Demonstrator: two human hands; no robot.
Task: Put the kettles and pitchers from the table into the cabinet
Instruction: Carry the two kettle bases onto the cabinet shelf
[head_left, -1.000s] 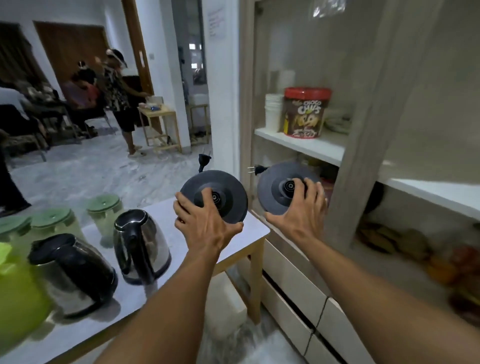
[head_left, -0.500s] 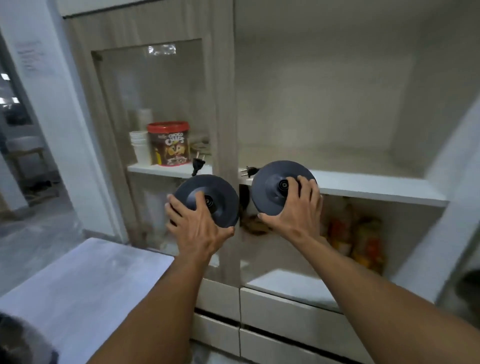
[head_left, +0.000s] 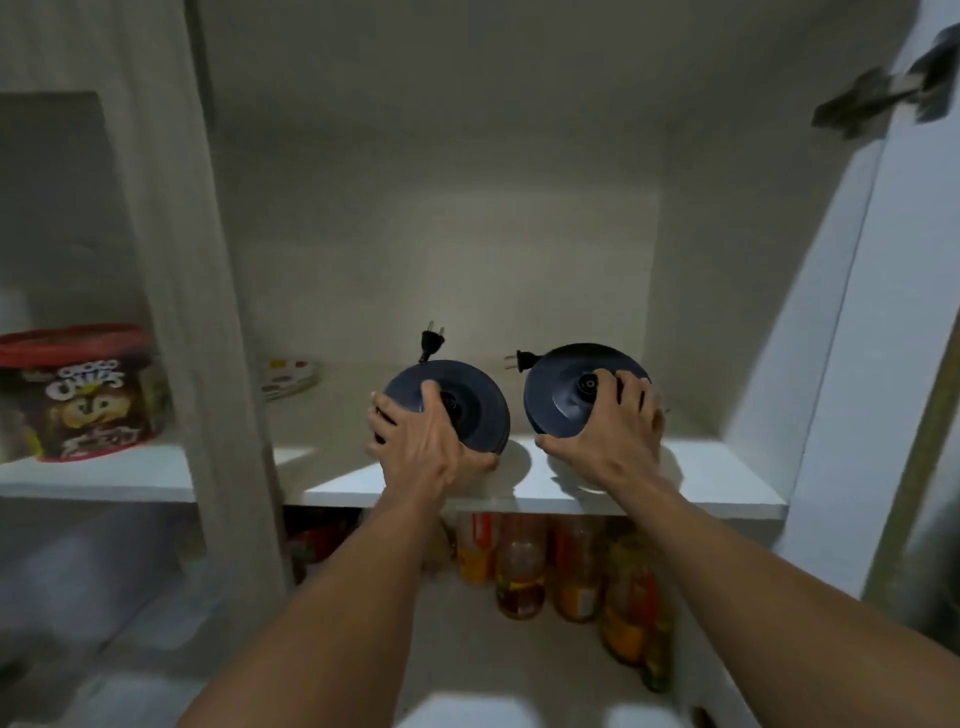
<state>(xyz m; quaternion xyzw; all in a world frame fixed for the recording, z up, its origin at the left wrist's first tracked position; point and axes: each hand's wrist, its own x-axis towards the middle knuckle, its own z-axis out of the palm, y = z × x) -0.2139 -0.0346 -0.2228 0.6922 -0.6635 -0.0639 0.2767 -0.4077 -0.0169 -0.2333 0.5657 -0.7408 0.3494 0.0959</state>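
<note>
Kettle base (head_left: 478, 402) gripped at rim by left hand (head_left: 421, 447); second base (head_left: 556, 405) gripped likewise by right hand (head_left: 613, 441). Both tilted just above front of shelf (head_left: 727, 491), perhaps touching it; too blurred to tell. Light, stiff plastic discs, probably slick: best taken by rim, thumb underneath. Plugs (head_left: 431, 340) poking toward back of shelf, apt to snag.

Two hands: left hand (head_left: 415, 447), right hand (head_left: 608, 441). Two round kettle bases: left base (head_left: 478, 410), right base (head_left: 556, 400). Two plugs (head_left: 431, 340) (head_left: 519, 358). One cereal tub (head_left: 88, 400). One plate (head_left: 288, 376). Several bottles (head_left: 519, 566), too blurred to count.
</note>
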